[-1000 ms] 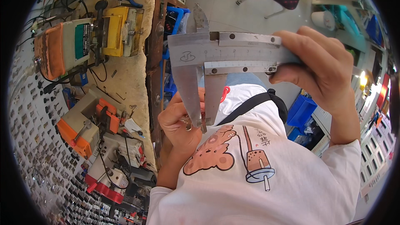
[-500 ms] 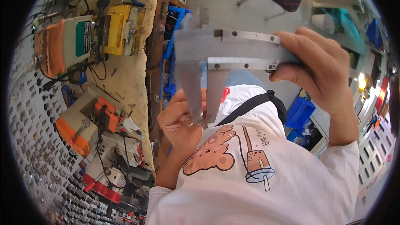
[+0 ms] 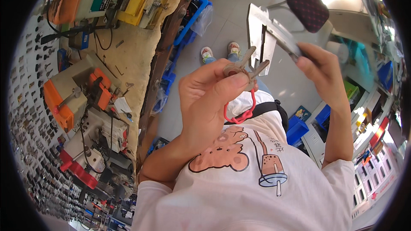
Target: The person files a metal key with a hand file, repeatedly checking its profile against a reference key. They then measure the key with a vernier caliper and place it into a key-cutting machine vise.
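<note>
My left hand point(image 3: 201, 96) is closed in a pinch, with the thumb and forefinger on the bows of metal keys. Two key blades point(image 3: 261, 67) stick out past the fingertips. A red cord loop point(image 3: 254, 101) hangs from the keys below the hand. To the right, my right hand point(image 3: 322, 70) is wrapped round one end of a metal vernier caliper point(image 3: 280, 36). The caliper is tilted, its jaws point(image 3: 255, 25) pointing away from me just beyond the keys. Whether the jaws touch a key cannot be made out.
On the left, a worn workbench point(image 3: 147, 55) carries key-cutting machines, including a yellow one point(image 3: 141, 0) and an orange-and-grey one point(image 3: 62, 98). Many keys hang on the wall point(image 3: 30, 145). Blue bins point(image 3: 295, 129) and a dark chair point(image 3: 308, 7) stand on the right.
My left hand has risen, bringing the keys and red cord into plain sight. The caliper has swung to the right and tilted, away from the left fingers. The whole view has shifted.
</note>
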`<action>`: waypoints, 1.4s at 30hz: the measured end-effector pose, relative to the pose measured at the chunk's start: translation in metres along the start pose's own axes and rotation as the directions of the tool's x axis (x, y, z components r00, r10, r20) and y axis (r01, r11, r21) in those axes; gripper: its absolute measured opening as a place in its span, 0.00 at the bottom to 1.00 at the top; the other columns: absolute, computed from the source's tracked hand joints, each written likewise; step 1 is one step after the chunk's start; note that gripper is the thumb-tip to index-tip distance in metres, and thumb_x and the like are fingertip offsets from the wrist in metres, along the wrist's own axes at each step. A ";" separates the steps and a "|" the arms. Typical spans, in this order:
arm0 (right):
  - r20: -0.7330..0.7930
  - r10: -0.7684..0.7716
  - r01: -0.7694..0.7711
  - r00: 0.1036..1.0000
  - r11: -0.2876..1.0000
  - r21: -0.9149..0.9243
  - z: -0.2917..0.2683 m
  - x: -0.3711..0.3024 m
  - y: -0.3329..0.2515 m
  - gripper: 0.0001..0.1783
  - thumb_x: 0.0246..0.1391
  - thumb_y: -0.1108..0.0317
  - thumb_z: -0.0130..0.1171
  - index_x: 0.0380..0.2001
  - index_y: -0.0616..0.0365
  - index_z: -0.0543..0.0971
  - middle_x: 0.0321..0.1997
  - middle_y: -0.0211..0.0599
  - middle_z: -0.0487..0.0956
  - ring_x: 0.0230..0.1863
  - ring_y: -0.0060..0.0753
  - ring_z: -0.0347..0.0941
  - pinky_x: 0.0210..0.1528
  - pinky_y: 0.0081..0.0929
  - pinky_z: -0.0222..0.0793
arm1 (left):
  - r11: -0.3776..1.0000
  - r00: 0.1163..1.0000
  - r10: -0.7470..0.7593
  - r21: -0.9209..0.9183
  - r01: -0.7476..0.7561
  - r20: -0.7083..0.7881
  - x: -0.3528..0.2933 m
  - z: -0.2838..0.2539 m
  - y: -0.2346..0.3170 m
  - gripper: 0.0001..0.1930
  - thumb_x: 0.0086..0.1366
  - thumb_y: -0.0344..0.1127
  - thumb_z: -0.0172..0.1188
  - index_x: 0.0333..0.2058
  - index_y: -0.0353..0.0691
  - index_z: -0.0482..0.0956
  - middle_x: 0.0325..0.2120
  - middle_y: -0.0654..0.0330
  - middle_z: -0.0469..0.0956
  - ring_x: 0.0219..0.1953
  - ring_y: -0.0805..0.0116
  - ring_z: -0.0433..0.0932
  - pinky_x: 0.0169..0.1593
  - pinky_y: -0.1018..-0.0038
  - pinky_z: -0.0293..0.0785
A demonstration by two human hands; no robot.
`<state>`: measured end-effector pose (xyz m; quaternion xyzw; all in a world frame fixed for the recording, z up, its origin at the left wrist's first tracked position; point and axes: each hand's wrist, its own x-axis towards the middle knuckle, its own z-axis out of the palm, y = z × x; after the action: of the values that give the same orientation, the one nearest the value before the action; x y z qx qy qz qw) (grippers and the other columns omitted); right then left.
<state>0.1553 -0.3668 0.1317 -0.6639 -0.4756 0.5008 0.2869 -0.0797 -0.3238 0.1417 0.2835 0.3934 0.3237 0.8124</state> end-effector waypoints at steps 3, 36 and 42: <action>-0.017 0.001 -0.001 1.000 1.000 0.030 0.000 0.001 -0.001 0.23 0.55 0.59 0.59 0.44 0.70 0.75 0.25 0.28 0.71 0.26 0.15 0.60 0.26 0.17 0.57 | 1.000 0.999 0.006 -0.015 -0.005 0.053 -0.001 0.002 0.003 0.09 0.60 0.27 0.47 0.34 0.29 0.74 0.27 0.52 0.76 0.33 0.62 0.77 0.45 0.58 0.74; 0.135 0.077 -0.080 0.988 0.997 0.013 0.000 -0.004 -0.019 0.21 0.56 0.57 0.58 0.38 0.69 0.77 0.22 0.25 0.68 0.24 0.14 0.57 0.24 0.18 0.52 | 0.888 0.949 -0.117 -0.398 0.232 0.293 0.002 -0.006 -0.009 0.10 0.60 0.31 0.55 0.36 0.30 0.77 0.28 0.52 0.78 0.32 0.62 0.80 0.41 0.66 0.77; 0.131 0.085 -0.088 0.988 0.996 0.018 -0.001 -0.003 -0.020 0.21 0.55 0.57 0.58 0.37 0.69 0.77 0.22 0.25 0.68 0.24 0.14 0.57 0.23 0.18 0.52 | 0.974 0.977 -0.018 -0.216 0.064 0.211 0.003 -0.005 -0.009 0.09 0.61 0.29 0.53 0.36 0.28 0.76 0.30 0.51 0.77 0.34 0.62 0.78 0.42 0.66 0.76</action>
<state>0.1488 -0.3619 0.1507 -0.6463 -0.4584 0.5605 0.2410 -0.0797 -0.3265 0.1315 0.2152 0.2734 0.3173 0.8822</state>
